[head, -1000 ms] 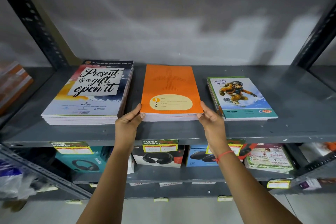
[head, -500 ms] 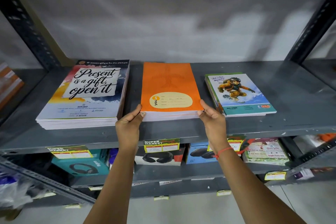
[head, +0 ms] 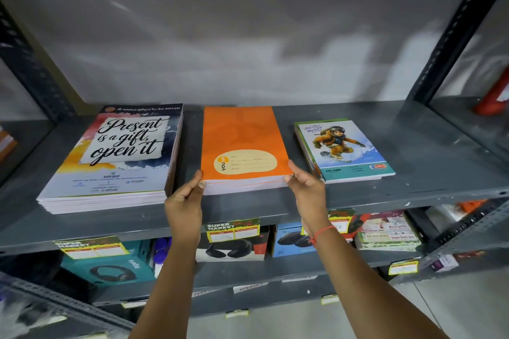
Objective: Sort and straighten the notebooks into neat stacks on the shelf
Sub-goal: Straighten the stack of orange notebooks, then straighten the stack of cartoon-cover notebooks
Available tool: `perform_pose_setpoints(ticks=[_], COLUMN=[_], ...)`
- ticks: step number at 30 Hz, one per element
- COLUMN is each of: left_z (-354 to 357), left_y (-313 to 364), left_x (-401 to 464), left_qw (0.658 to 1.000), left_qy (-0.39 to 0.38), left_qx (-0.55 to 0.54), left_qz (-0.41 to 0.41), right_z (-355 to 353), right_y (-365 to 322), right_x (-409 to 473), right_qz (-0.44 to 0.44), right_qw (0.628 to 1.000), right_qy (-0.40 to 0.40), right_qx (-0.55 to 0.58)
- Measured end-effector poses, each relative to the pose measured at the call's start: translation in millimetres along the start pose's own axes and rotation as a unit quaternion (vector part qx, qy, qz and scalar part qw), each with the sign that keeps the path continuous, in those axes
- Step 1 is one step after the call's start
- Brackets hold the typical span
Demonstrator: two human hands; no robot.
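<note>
Three stacks of notebooks lie on the grey metal shelf [head: 429, 173]. At the left is a large stack topped by a "Present is a gift, open it" cover [head: 118, 157]. In the middle lies the orange notebook stack [head: 242, 143]. A smaller stack with a snowboarder cover [head: 344, 151] is at the right. My left hand [head: 184, 201] presses the orange stack's near left corner. My right hand [head: 305, 190] holds its near right corner, with a red thread on the wrist. Both hands clasp the stack's front edge.
Black upright posts [head: 451, 41] frame the shelf at both sides, and another shelf board runs overhead. The lower shelf holds headphone boxes [head: 231, 248] behind yellow price labels [head: 232, 230]. A red object [head: 493, 96] stands on the neighbouring shelf at right.
The view has tilted upward, so the shelf sits lower in frame. My hands stay on the orange stack's front corners, and the stack sits slightly further back and squarer.
</note>
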State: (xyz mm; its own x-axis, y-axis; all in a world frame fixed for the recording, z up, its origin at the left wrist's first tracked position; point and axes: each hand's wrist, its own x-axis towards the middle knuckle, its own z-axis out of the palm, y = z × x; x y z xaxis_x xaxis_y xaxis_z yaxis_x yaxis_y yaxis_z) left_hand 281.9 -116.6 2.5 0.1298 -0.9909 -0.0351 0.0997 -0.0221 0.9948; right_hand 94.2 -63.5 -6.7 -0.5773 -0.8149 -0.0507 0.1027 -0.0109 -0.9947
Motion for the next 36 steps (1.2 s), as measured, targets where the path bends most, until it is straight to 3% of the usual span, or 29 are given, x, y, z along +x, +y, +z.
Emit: perform_pose_setpoints(ticks=[4,6,9,12,14,16,18,20,23,29,36], left_z=[1,10,43,95,133,166,188,201,207,194,196], left_y=[3,1,6,5,2,-1,-7,-14,-25,-18,-20], left_x=[-3,-11,-38,-72,-89,-100,-105,-102,-94,-88,-89], left_qw=[1.0,0.997,0.977,0.949,0.951,0.955,0.963,0.969,0.969,0.962,0.974], left_qy=[0.008,0.057,0.136,0.036,-0.068,-0.134,-0.185,-0.205,-0.211,-0.233,-0.182], left_qx=[0.027,0.04,0.113,0.185,0.186,0.182,0.169,0.135,0.124,0.131,0.128], left_qz=[0.004,0.023,0.119,0.253,0.237,0.193,0.099,0.002,-0.03,-0.048,-0.036], right_z=[-3,-9,-31,-79,-122,-160,-185,-193,-191,-215,-219], right_y=[-3,-6,-11,-15,-17,-20,-22,-24,-27,-30,-25], right_x=[-1,-3,-7,1,17,38,55,63,63,73,76], right_qz=[0.016,0.013,-0.06,-0.175,-0.183,-0.131,-0.055,-0.016,-0.001,0.018,0.01], right_qw=[0.999,0.998,0.992,0.969,0.964,0.966,0.975,0.984,0.976,0.976,0.977], right_qy=[-0.028,-0.062,-0.066,0.062,0.144,0.178,0.141,0.029,-0.11,-0.191,-0.188], right_qx=[-0.012,-0.019,-0.089,-0.161,-0.131,-0.13,-0.16,-0.173,-0.186,-0.099,-0.097])
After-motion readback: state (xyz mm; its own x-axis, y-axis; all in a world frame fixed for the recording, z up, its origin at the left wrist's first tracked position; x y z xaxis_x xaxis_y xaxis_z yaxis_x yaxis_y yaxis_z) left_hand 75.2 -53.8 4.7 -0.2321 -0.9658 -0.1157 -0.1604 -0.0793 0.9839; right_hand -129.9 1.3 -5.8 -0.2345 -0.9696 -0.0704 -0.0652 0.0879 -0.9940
